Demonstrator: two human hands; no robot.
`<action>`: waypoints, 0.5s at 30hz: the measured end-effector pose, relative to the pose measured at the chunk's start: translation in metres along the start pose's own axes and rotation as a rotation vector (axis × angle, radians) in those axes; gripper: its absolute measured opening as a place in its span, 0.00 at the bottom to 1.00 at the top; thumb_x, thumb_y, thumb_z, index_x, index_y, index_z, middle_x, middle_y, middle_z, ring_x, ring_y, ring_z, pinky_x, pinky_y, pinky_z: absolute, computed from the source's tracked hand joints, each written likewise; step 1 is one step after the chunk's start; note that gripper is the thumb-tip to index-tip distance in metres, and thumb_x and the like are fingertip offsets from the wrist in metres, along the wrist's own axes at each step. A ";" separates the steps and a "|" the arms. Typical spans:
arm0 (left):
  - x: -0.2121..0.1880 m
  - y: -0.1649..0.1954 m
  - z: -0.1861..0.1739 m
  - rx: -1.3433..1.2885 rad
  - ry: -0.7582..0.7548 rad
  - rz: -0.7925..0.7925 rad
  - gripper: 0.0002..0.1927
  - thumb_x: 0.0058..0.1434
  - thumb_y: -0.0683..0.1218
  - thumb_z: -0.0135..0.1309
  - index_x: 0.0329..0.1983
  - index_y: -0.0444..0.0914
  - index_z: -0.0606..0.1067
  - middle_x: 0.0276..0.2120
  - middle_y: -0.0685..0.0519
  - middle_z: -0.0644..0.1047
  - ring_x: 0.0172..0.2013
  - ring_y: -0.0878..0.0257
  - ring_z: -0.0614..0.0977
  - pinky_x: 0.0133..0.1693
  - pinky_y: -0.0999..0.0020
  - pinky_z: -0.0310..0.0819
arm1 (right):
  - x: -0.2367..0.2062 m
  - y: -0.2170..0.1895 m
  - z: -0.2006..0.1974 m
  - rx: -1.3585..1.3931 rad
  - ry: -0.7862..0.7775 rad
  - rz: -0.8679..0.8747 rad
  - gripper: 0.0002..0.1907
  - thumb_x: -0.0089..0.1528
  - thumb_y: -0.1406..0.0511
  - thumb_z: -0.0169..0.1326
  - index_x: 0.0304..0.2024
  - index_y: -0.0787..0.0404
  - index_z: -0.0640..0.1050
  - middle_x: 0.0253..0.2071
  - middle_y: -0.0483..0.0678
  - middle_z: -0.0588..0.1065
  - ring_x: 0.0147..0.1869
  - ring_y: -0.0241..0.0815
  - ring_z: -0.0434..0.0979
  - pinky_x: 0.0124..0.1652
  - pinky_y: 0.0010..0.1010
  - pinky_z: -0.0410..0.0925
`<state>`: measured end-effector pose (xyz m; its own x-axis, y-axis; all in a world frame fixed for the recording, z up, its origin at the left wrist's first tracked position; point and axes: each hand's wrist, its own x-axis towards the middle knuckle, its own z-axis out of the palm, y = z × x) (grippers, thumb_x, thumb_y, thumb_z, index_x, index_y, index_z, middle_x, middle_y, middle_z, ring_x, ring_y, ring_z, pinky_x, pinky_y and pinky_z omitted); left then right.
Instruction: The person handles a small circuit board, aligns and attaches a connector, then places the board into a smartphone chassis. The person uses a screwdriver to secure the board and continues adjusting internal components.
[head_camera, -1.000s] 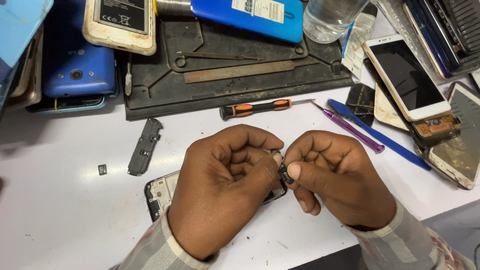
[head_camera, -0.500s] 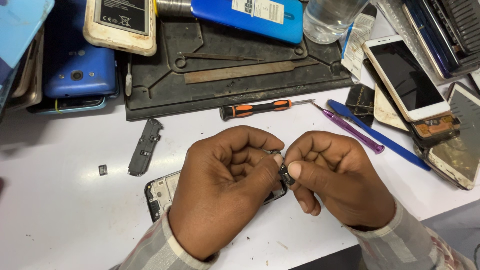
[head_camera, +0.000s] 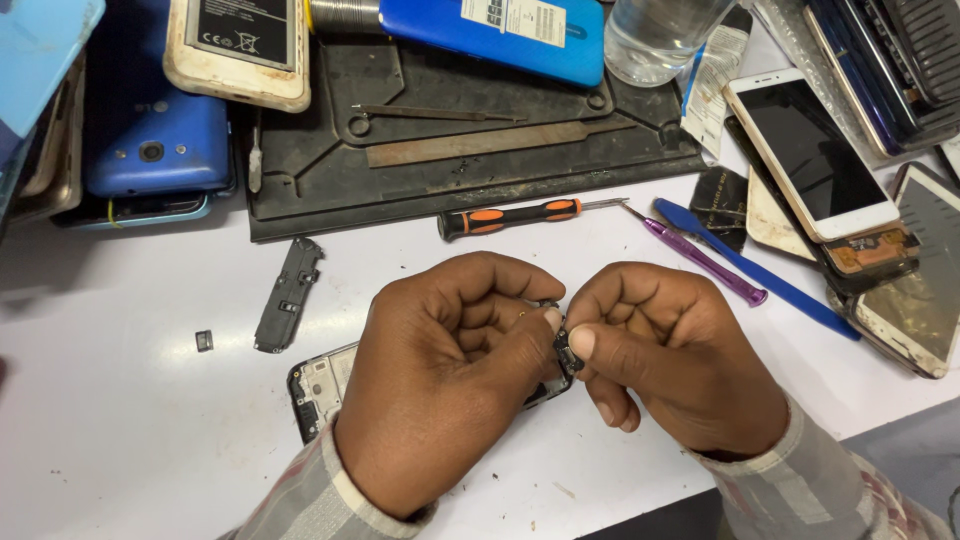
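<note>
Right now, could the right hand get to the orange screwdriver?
Probably yes: the screwdriver lies on bare table just beyond the right hand, nothing between, though that hand pinches a small black part.

A phone repair workshop: the white tabletop (head_camera: 120, 440) is crowded with opened smartphones (head_camera: 812, 155), a loose phone battery (head_camera: 240, 45), a dark repair mat (head_camera: 460, 150), an orange-handled screwdriver (head_camera: 520, 215), a purple pry tool (head_camera: 700, 258) and a blue spudger (head_camera: 755, 268).
</note>
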<state>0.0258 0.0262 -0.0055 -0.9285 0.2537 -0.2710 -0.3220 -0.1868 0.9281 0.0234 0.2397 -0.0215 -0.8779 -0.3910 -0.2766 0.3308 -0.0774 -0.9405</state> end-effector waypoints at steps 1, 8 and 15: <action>0.000 0.000 0.000 -0.002 -0.002 0.005 0.11 0.58 0.38 0.57 0.43 0.29 0.80 0.24 0.52 0.82 0.24 0.72 0.81 0.27 0.80 0.77 | 0.000 0.000 0.000 0.001 0.000 -0.001 0.07 0.63 0.70 0.55 0.38 0.72 0.76 0.25 0.50 0.76 0.20 0.34 0.73 0.17 0.24 0.64; 0.000 -0.001 -0.001 -0.005 -0.013 -0.003 0.11 0.59 0.38 0.57 0.44 0.29 0.80 0.25 0.52 0.83 0.25 0.72 0.82 0.27 0.79 0.77 | -0.001 0.001 -0.003 0.096 -0.029 -0.004 0.08 0.65 0.70 0.53 0.39 0.73 0.76 0.28 0.52 0.76 0.22 0.37 0.73 0.19 0.27 0.66; 0.000 0.000 0.002 -0.064 0.003 -0.065 0.13 0.58 0.38 0.56 0.46 0.29 0.78 0.26 0.52 0.82 0.26 0.70 0.84 0.30 0.77 0.82 | -0.006 0.002 -0.004 0.126 -0.012 -0.039 0.11 0.64 0.69 0.50 0.44 0.74 0.75 0.30 0.53 0.75 0.23 0.40 0.75 0.21 0.30 0.67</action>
<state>0.0259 0.0281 -0.0055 -0.9059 0.2643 -0.3308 -0.3923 -0.2300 0.8906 0.0282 0.2456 -0.0223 -0.8871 -0.3963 -0.2367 0.3377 -0.2077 -0.9181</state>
